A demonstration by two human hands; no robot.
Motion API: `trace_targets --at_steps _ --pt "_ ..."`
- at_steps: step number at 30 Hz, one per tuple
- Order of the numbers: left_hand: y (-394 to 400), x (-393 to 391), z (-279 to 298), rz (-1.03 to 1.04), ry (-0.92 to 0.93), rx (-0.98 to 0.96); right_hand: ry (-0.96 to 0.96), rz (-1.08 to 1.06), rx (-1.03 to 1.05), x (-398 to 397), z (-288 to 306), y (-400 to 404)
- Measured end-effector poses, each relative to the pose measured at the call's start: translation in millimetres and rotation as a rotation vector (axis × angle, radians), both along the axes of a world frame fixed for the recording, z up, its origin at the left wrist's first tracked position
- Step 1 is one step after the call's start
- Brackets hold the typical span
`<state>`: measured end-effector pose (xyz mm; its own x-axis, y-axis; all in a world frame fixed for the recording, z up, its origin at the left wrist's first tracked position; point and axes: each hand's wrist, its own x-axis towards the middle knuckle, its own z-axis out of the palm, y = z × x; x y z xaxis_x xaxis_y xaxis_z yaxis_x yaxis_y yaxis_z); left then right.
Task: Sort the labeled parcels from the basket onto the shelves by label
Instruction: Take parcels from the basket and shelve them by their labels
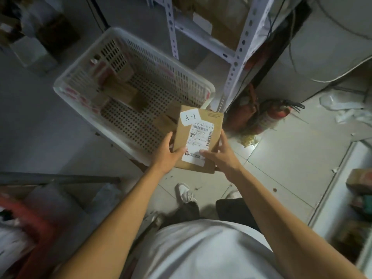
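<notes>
A flat brown cardboard parcel (198, 137) with a white shipping label and a white tag reading "A-1" is held in front of me, over the near right corner of the basket. My left hand (168, 154) grips its lower left edge, thumb on top. My right hand (219, 156) grips its lower right edge, thumb on the shipping label. The white perforated plastic basket (84, 109) stands on the floor ahead of me with several small brown parcels inside. A white metal shelf rack (237, 63) rises just right of the basket, with cardboard boxes on its shelf.
Two red fire extinguishers (265, 115) lie on the tiled floor at the foot of the rack. Crumpled white plastic (342, 109) lies at the right. A low shelf with boxes (358, 182) runs along the right edge. Dark clutter and a red item (26, 216) sit at the lower left.
</notes>
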<state>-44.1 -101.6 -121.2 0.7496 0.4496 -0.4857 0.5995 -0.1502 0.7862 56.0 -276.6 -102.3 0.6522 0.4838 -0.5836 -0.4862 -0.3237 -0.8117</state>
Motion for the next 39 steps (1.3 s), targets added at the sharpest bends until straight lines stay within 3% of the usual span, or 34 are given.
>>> trace_targets --at_steps 6,12,26,39 --pt "-73.1 63.8 39.9 -0.151 -0.153 0.008 -0.145 -0.308 -0.05 23.3 25.1 -86.6" --pt "-179.7 159.0 102.7 -0.365 -0.317 0.001 -0.414 -0.603 -0.091 66.6 82.0 -202.9" --pt "-433.9 299.0 296.0 -0.878 -0.812 -0.256 -0.912 -0.918 -0.146 125.2 270.4 -450.5" --pt "-560.9 431.4 367.8 -1.129 -1.014 -0.375 -1.159 -1.113 -0.357 211.0 342.5 -554.4"
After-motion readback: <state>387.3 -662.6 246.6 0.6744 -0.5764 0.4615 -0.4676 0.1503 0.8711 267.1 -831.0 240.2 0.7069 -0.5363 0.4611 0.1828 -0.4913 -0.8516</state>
